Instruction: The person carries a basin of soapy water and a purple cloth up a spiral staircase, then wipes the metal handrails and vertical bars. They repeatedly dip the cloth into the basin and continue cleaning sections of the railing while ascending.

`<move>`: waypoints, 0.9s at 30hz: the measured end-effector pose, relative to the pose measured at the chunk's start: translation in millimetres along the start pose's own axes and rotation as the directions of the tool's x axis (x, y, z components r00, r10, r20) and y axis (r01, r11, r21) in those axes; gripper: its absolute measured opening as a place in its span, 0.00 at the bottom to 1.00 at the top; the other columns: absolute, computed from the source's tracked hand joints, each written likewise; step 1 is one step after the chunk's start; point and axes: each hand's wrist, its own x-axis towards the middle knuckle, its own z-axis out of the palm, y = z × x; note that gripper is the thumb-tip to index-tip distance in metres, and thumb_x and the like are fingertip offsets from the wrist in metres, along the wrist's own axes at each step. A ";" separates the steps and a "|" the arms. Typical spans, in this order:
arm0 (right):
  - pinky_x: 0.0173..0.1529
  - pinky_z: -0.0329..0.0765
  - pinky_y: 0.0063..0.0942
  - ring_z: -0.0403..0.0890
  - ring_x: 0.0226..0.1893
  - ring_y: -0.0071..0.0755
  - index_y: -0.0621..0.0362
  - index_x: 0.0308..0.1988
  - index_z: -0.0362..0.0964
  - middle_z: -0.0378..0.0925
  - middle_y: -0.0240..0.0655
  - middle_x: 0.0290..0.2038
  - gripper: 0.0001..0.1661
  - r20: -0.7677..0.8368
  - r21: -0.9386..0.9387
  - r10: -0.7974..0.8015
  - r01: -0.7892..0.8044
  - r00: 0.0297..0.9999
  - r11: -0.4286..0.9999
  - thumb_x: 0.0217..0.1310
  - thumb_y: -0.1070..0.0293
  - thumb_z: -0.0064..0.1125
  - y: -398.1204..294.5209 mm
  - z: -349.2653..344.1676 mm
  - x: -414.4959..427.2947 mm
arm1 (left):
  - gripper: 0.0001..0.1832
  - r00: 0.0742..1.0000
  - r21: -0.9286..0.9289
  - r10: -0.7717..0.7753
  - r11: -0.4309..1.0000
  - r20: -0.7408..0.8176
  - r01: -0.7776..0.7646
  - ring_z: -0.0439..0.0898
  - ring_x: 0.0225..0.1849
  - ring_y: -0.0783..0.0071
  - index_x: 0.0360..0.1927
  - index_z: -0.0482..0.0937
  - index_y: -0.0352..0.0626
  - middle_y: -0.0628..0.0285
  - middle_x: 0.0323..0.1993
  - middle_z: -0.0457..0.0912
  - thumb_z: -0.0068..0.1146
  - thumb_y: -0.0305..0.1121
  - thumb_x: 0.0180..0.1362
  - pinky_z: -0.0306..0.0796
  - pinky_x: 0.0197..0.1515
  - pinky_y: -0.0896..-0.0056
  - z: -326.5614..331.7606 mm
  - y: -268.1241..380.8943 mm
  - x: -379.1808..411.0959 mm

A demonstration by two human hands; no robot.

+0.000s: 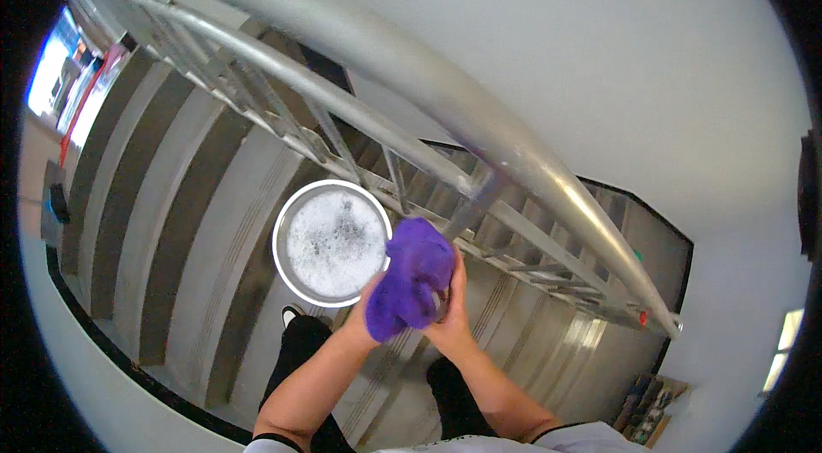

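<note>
Both of my hands hold a bunched purple cloth (411, 273) in front of my body. My left hand (359, 319) grips it from the left, its fingers mostly covered by the cloth. On the other side my right hand (454, 308) cups the folds, with the fingers partly hidden. Close beside my left hand, a round metal basin (279, 247) stands on a stair step and contains white soapy foam (331, 241). The cloth overlaps the basin's right rim in view; whether they touch is unclear.
A thick metal handrail (411, 77) with a thinner lower rail (308, 90) crosses diagonally beyond my hands. Grey stair steps (218, 209) extend to the left, and more steps (533, 318) lie to the right. A shelf-like rack (652, 408) stands at lower right.
</note>
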 end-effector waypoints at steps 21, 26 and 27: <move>0.55 0.58 0.53 0.66 0.52 0.54 0.57 0.45 0.70 0.71 0.48 0.47 0.24 -0.221 -0.773 0.007 -0.179 0.975 0.609 0.48 0.57 0.54 67.2 -121.6 115.7 | 0.33 0.990 0.878 0.115 -0.460 -0.087 0.131 0.59 0.64 0.62 0.62 0.63 0.56 0.63 0.63 0.61 0.47 0.57 0.54 0.52 0.64 0.59 -54.5 31.6 236.4; 0.54 0.64 0.44 0.70 0.48 0.47 0.52 0.42 0.72 0.73 0.42 0.45 0.19 -0.264 -0.805 0.066 -0.257 0.962 0.535 0.55 0.53 0.50 159.4 -235.6 73.4 | 0.31 0.856 0.631 0.246 -0.767 0.455 -0.115 0.63 0.62 0.64 0.59 0.65 0.54 0.63 0.61 0.66 0.45 0.57 0.55 0.53 0.64 0.61 -206.8 -25.9 245.8; 0.54 0.65 0.42 0.71 0.46 0.45 0.53 0.42 0.71 0.73 0.41 0.44 0.18 -0.359 -0.811 -0.026 -0.298 0.933 0.503 0.56 0.54 0.50 195.6 -282.8 44.5 | 0.31 0.881 0.682 0.215 -0.715 0.421 -0.151 0.63 0.62 0.64 0.59 0.65 0.54 0.63 0.61 0.65 0.45 0.57 0.55 0.53 0.64 0.61 -185.0 -22.9 256.3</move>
